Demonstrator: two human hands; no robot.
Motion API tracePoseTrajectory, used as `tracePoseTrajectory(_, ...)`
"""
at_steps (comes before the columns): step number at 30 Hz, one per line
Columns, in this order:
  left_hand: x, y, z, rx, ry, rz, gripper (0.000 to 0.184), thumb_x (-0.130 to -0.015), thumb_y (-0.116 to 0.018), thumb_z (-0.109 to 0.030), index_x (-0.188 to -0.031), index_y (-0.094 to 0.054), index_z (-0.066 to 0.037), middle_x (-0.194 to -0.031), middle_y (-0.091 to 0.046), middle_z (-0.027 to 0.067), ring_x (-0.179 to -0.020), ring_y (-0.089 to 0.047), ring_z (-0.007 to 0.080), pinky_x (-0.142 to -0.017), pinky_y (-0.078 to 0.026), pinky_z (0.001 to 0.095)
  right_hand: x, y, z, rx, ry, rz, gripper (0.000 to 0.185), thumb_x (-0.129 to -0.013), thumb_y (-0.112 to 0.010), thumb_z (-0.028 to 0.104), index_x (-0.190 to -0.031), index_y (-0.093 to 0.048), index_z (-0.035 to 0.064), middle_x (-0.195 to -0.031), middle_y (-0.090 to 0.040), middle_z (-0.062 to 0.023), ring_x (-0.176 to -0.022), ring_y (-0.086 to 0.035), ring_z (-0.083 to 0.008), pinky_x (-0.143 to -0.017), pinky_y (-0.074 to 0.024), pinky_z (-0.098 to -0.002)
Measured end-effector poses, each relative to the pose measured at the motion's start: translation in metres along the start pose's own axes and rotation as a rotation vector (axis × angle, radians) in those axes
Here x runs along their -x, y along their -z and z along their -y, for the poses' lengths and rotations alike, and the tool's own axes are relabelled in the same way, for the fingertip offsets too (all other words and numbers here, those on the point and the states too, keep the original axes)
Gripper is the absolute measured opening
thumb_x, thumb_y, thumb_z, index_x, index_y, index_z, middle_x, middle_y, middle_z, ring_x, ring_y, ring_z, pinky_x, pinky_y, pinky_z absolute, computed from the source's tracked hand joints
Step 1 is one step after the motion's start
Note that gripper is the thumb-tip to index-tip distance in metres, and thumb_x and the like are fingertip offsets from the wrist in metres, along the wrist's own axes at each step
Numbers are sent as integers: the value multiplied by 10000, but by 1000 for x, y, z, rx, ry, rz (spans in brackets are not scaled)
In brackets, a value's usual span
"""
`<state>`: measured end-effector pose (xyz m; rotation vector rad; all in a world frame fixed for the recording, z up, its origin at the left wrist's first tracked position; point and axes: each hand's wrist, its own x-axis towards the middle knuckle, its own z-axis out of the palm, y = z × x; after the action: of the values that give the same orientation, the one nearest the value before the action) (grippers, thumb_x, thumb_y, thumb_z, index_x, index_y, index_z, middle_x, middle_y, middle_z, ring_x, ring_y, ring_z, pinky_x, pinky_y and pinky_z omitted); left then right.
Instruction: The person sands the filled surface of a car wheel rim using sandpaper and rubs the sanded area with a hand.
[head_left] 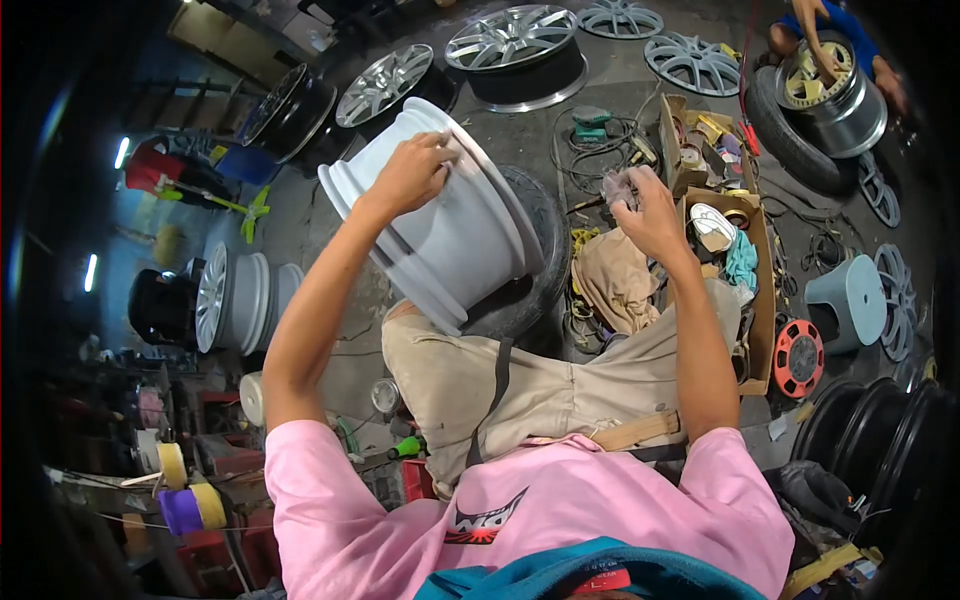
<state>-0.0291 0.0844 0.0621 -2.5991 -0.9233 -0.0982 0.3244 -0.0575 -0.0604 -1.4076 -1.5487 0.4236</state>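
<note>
1. Standing tilted under the left hand (415, 170) is a wide, matt light-grey wheel rim (450, 235) with stepped flanges; a whiter, smudged patch marks its surface beside the fingertips.
2. The left hand's fingers are bent against the rim near its upper flange; whether they pinch anything I cannot tell.
3. The right hand (650, 212), well apart from the rim, pinches a crumpled, greyish, partly see-through piece (616, 188).
4. Below both hands, beige trousers (530, 390) cover the person's lap; beside the rim a black rubber tyre (548, 285) lies on the dark grey floor (350, 265).
5. Farther out from the left hand stand silver multi-spoke wheels (515, 40); away at upper right, another person's blue sleeve (862, 25) shows above a gold-centred wheel (815, 75).
6. Between the hands, the tyre's edge and dark cables fill the gap. A brown cardboard box (766, 335) of supplies closes in just right of the right hand; left of the rim, a strip of floor shows.
</note>
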Motion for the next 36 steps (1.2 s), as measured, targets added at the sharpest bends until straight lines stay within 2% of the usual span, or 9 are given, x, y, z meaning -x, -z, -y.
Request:
tracePoseTrajectory(3,-3,24,-2,877,94,267,301,-883,-534,-70,-1068,-755,15,-1080,-748,181,-995,-706,360,-957,-520,420,2,4,5,-33,-19,7,274,-811,-656,137,-999,-605,-55,-986,-573,-212,-888,-604,-388,-793,-487,-440)
tracePoseTrajectory(8,6,0,8,430,172,14,420,-956,-566,-162,-1325,-657,15,-1395,-620,234,-1322,-571,389,-1145,-418,439,3,6,10,-7,-7,-29,228,-817,-687,149,-900,-615,-52,-904,-609,-208,-816,-613,-347,-746,-491,-416)
tracePoseTrajectory(11,16,-38,-22,121,175,10,805,-992,-608,-369,-1559,-295,110,-1638,-268,324,-1545,-240,455,-1273,-228,471,3,7,17,-64,-104,35,259,-847,-718,188,-846,-630,-55,-813,-650,-194,-739,-633,-334,-698,-495,-409)
tracePoseTrajectory(15,51,-32,-112,57,29,-16,726,-993,-625,-377,-1475,-430,130,-1659,-190,339,-1561,-190,457,-1275,-216,485,5,-2,10,-73,-61,-6,308,-877,-741,243,-849,-659,-53,-760,-676,-176,-629,-613,-306,-644,-488,-405)
tracePoseTrajectory(20,89,-20,-160,652,-104,308,398,-1012,-617,-307,-1218,-698,23,-1346,-669,186,-1242,-625,376,-1074,-501,454,5,5,28,-9,-116,-27,328,-876,-755,267,-847,-658,-46,-719,-647,-159,-635,-595,-267,-644,-479,-400)
tracePoseTrajectory(25,41,-16,-76,225,290,-258,626,-1024,-598,-385,-1439,-504,73,-1534,-472,279,-1424,-448,440,-1202,-336,521,4,-8,15,-60,-141,25,315,-877,-709,230,-861,-556,-45,-718,-589,-172,-703,-587,-319,-689,-475,-425)
tracePoseTrajectory(29,37,-42,-76,30,288,-154,795,-1035,-538,-483,-1521,-363,122,-1613,-306,349,-1534,-250,474,-1261,-164,570,3,-17,14,-97,-46,-43,270,-893,-655,199,-904,-529,-39,-783,-589,-199,-717,-572,-371,-702,-470,-441)
tracePoseTrajectory(34,73,-13,-164,771,-57,394,465,-1022,-595,-432,-1208,-744,-32,-1327,-678,206,-1201,-651,399,-1064,-502,488,3,-22,6,-75,52,-39,253,-924,-641,183,-930,-528,-44,-830,-582,-194,-751,-574,-364,-716,-470,-430)
tracePoseTrajectory(36,71,-27,-148,674,-91,110,508,-1035,-578,-418,-1280,-688,14,-1449,-587,226,-1288,-591,393,-1116,-456,465,2,-21,12,-90,56,-46,252,-911,-686,171,-919,-552,-43,-815,-590,-159,-726,-581,-307,-697,-470,-398)
